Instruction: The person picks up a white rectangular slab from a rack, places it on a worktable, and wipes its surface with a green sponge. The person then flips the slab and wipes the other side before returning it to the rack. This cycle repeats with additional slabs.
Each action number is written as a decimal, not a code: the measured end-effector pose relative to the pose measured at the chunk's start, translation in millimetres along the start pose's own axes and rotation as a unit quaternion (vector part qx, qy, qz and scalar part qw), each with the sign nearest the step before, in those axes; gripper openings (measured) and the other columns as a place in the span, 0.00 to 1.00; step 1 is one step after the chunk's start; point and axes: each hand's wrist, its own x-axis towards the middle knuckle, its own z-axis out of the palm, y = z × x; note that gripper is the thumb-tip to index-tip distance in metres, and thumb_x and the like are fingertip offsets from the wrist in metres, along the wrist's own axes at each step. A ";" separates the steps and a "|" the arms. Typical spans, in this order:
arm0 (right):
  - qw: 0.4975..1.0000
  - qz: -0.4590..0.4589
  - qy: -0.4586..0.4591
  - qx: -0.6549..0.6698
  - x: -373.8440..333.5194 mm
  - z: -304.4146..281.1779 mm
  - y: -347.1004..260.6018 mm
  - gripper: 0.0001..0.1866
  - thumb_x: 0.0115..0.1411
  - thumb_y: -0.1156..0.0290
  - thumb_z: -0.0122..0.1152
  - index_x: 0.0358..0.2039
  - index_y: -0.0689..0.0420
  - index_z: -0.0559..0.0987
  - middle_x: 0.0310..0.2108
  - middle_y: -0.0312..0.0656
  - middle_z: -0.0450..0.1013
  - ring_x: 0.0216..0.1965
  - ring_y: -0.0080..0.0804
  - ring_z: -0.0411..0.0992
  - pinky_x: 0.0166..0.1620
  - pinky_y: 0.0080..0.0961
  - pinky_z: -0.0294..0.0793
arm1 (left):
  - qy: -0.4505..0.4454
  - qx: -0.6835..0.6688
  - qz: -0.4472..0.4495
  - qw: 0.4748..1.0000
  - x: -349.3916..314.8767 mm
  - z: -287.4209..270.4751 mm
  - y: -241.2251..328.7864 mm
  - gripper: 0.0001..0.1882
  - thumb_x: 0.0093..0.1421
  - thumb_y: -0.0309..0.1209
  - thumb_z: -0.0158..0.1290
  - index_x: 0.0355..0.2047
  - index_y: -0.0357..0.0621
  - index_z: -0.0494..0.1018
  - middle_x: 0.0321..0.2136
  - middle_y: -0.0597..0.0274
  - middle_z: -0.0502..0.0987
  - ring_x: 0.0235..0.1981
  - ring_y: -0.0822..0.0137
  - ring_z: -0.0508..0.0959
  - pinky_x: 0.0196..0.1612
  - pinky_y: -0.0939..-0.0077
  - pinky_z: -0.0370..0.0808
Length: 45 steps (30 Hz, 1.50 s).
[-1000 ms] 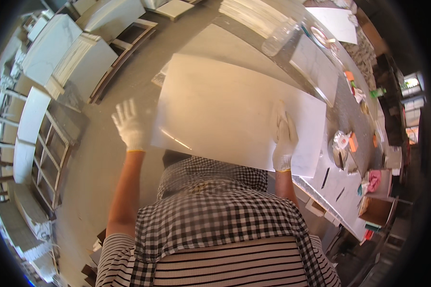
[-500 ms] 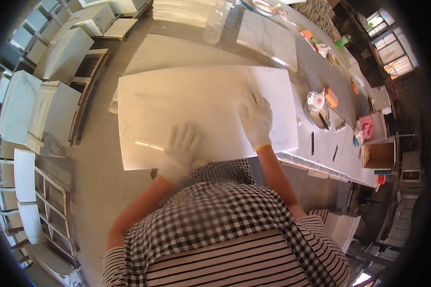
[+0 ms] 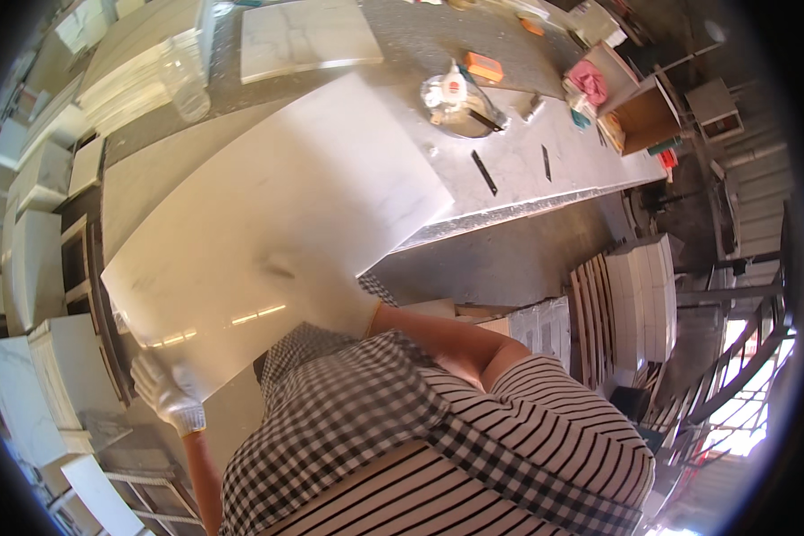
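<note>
A large white marble slab (image 3: 268, 205) with a glossy face lies over the near left part of the worktable, at a slant in the view. My left hand (image 3: 165, 391), in a white knit glove, is at the slab's left short edge near the front corner. Its fingers are stretched out along that edge. My right hand (image 3: 335, 290), also gloved, is over the slab near its front long edge. Motion smears it into the white surface, so its fingers cannot be made out. A small dark mark (image 3: 277, 268) shows beside it.
On the worktable (image 3: 554, 179) are a marble tile (image 3: 308, 40), a round dish (image 3: 464, 112) with a white bottle, an orange block (image 3: 483, 66) and dark strips (image 3: 484, 172). An open carton (image 3: 648, 116) stands at the right. Stacked slabs (image 3: 643, 304) stand behind my right arm; more stacks (image 3: 40, 384) line the left.
The view has turned, so the slab and worktable appear rotated. My left hand has gone from the slab's face to its left edge. My right hand has come from the right part to the front edge.
</note>
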 end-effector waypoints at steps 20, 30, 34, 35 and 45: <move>0.875 0.142 0.336 -0.319 -107.4 -118.6 120.8 0.21 0.62 0.60 0.55 0.57 0.43 0.73 0.47 0.37 0.72 0.41 0.43 0.72 0.41 0.39 0.75 | -0.145 -0.321 -0.388 0.852 32.2 -10.2 33.7 0.37 0.65 0.60 0.37 0.51 0.35 0.73 0.45 0.42 0.77 0.44 0.45 0.78 0.47 0.56 0.72; 0.872 0.292 0.222 -0.325 20.5 -135.5 133.1 0.18 0.63 0.66 0.50 0.52 0.54 0.76 0.46 0.47 0.75 0.46 0.43 0.75 0.44 0.34 0.75 | -0.142 -0.298 -0.398 0.856 35.0 -16.6 41.1 0.36 0.67 0.57 0.37 0.42 0.32 0.76 0.36 0.42 0.80 0.37 0.45 0.79 0.41 0.55 0.73; 0.876 0.214 0.311 -0.300 85.0 -149.7 137.5 0.15 0.62 0.67 0.49 0.47 0.55 0.77 0.42 0.49 0.77 0.45 0.45 0.76 0.43 0.38 0.75 | -0.106 -0.301 -0.405 0.857 33.2 -15.5 42.9 0.34 0.67 0.57 0.38 0.43 0.34 0.77 0.36 0.42 0.80 0.37 0.46 0.79 0.40 0.56 0.73; 0.882 0.204 0.326 -0.274 96.9 -153.2 137.0 0.15 0.62 0.67 0.50 0.46 0.56 0.76 0.41 0.48 0.77 0.44 0.46 0.76 0.42 0.39 0.75 | -0.105 -0.300 -0.410 0.855 33.1 -14.5 43.2 0.34 0.67 0.57 0.38 0.43 0.35 0.77 0.36 0.42 0.80 0.37 0.46 0.80 0.40 0.56 0.73; 0.885 0.030 0.313 -0.343 176.4 -124.7 119.7 0.13 0.58 0.72 0.51 0.44 0.50 0.73 0.37 0.41 0.76 0.41 0.40 0.76 0.38 0.41 0.74 | -0.105 -0.296 -0.417 0.853 33.3 -14.9 44.1 0.33 0.67 0.57 0.39 0.46 0.38 0.76 0.39 0.42 0.80 0.39 0.45 0.79 0.42 0.56 0.73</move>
